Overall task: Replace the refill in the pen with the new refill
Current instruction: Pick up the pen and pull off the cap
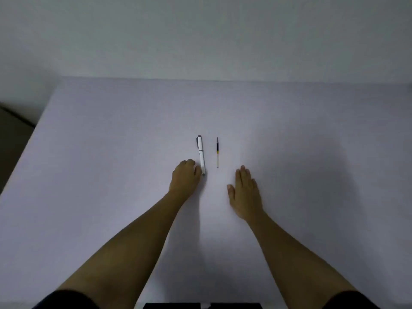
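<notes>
A white pen [201, 153] with a grey clip end lies lengthwise on the white table [111, 152], its near tip by my left hand. My left hand [185, 178] rests just left of the pen's near end with fingers curled; its thumb touches the tip, but the pen still lies on the table. A thin refill [217, 152], dark at the far half and pale at the near half, lies parallel to the pen, a little to its right. My right hand [244, 192] lies flat on the table, fingers together, just below and right of the refill, not touching it.
The table's far edge meets a plain wall [200, 41]. The table's left edge [26, 143] drops off to a dark floor area. A dark object [200, 306] sits at the near edge between my arms.
</notes>
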Tool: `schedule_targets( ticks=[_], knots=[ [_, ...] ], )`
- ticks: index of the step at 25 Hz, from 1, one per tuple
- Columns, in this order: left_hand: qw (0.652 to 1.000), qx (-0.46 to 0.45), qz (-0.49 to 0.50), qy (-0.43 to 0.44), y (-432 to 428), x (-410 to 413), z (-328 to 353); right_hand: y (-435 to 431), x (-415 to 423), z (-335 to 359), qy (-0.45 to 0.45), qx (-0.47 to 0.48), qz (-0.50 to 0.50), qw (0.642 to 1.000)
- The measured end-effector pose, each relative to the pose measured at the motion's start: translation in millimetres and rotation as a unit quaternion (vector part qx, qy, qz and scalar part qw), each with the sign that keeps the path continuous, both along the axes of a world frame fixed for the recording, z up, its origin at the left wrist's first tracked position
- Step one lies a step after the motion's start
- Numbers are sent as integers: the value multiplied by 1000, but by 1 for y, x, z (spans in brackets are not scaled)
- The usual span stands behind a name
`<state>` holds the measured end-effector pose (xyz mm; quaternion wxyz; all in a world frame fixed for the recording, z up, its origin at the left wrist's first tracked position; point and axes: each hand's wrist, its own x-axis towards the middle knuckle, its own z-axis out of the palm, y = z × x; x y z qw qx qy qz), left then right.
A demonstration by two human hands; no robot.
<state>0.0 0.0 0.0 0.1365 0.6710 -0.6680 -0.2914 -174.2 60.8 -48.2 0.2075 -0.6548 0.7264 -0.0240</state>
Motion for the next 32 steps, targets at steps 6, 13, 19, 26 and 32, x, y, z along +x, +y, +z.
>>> schedule_targets(
  ticks=[6, 13, 19, 26, 32],
  knots=[
    [998, 3, 69, -9, -43, -16, -22, -7, 6, -23, 2, -48, -18, 999],
    [992, 39, 122, -25, -65, -31, -32, -7, 6, -27, 10, -65, -16, 998],
    [995, 28, 99, -1, -51, -19, -14, -12, 2, -20, -53, -32, -18, 998],
    [984, 28, -132, 118, 5, 18, 24, -25, 0, 58, -371, -125, -177, 903],
    [972, -129, -195, 39, 16, 27, 44, -24, 2, 92, -392, -76, -129, 908]
  ],
)
